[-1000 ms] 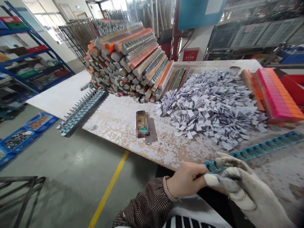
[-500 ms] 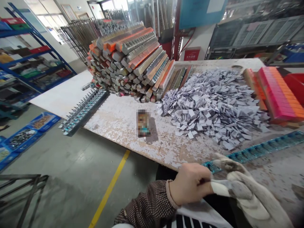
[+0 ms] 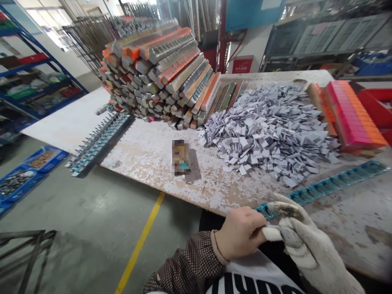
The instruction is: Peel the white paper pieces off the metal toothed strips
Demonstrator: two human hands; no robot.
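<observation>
My bare left hand (image 3: 241,236) is closed, pinching a fingertip of the dirty white work glove on my right hand (image 3: 301,241) at the table's near edge. The gloved fingers are curled; whether they hold anything is hidden. Just beyond the glove lies a long blue-green metal strip (image 3: 330,184), its near end at the gloved fingertips. A big heap of small grey-white paper tags (image 3: 269,130) lies on the table ahead.
A tall stack of long metal bars with orange bands (image 3: 165,73) stands at the back left of the worn white table (image 3: 147,155). A spiked metal strip (image 3: 98,143) overhangs the left edge. Pink-orange blocks (image 3: 352,116) sit at right. A small can (image 3: 181,157) stands mid-table. Blue shelving (image 3: 33,81) is left.
My left hand has kept pinching and pulling at the glove's fingertip. Both hands shifted slightly left and the view tilted a little downward.
</observation>
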